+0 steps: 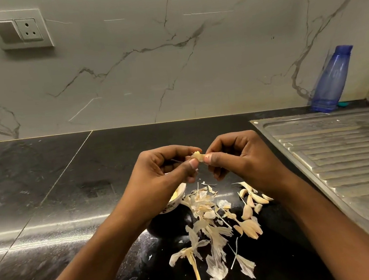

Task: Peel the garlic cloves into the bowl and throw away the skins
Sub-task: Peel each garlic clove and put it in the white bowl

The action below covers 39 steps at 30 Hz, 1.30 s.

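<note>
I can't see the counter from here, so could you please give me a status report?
Left hand and right hand pinching one garlic clove, mid-peel. Bowl partly hidden under left wrist; unpeeled cloves by right wrist. Loose skins on counter, not yet binned.

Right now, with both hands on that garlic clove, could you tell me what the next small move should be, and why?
Probably peel away the loose skin: the left hand and right hand pinch the garlic clove, papery skin flares from it, so it seems unready for the bowl.
</note>
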Each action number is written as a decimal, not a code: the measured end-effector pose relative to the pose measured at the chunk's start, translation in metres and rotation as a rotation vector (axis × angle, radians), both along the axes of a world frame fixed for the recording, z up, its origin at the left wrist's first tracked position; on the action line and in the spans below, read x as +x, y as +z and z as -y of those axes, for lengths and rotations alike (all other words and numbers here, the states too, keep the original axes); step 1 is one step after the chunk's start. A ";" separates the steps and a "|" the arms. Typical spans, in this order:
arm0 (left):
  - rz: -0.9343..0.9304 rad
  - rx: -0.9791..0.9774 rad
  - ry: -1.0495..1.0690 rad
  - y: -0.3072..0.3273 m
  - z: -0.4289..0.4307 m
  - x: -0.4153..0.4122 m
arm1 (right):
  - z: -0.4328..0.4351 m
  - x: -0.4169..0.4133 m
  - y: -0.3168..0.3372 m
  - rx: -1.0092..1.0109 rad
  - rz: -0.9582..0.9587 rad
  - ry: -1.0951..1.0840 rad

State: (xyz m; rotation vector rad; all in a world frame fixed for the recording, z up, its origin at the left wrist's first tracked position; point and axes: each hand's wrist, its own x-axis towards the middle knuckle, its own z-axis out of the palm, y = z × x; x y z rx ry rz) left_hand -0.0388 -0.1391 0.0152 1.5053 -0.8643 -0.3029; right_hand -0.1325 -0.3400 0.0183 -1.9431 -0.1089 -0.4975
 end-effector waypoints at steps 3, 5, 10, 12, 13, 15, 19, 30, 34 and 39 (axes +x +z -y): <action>-0.178 -0.069 -0.030 0.003 -0.001 -0.001 | 0.003 0.000 0.001 0.033 0.004 0.017; -0.286 -0.111 -0.057 0.005 -0.002 -0.001 | 0.004 -0.002 0.003 0.058 -0.003 0.043; -0.364 -0.111 -0.085 0.005 -0.002 0.000 | 0.008 -0.004 0.007 0.075 -0.018 0.060; -0.365 -0.103 -0.091 0.005 -0.002 -0.001 | 0.010 -0.005 0.007 0.046 -0.050 0.072; -0.361 -0.102 -0.090 0.005 -0.002 -0.001 | 0.011 -0.006 0.007 0.021 -0.078 0.092; -0.354 -0.098 -0.083 0.005 -0.001 0.000 | 0.013 -0.007 0.007 -0.036 -0.152 0.159; -0.337 -0.091 -0.072 0.005 -0.003 0.003 | 0.011 -0.009 0.006 -0.155 -0.328 0.238; -0.099 0.116 0.116 0.015 -0.023 0.026 | 0.002 -0.012 0.011 -0.204 -0.501 0.147; 0.197 0.341 0.265 0.014 -0.029 0.038 | 0.003 -0.012 0.011 -0.250 -0.406 0.078; 0.329 0.580 0.307 0.010 -0.029 0.039 | 0.006 -0.012 0.012 -0.290 -0.408 0.027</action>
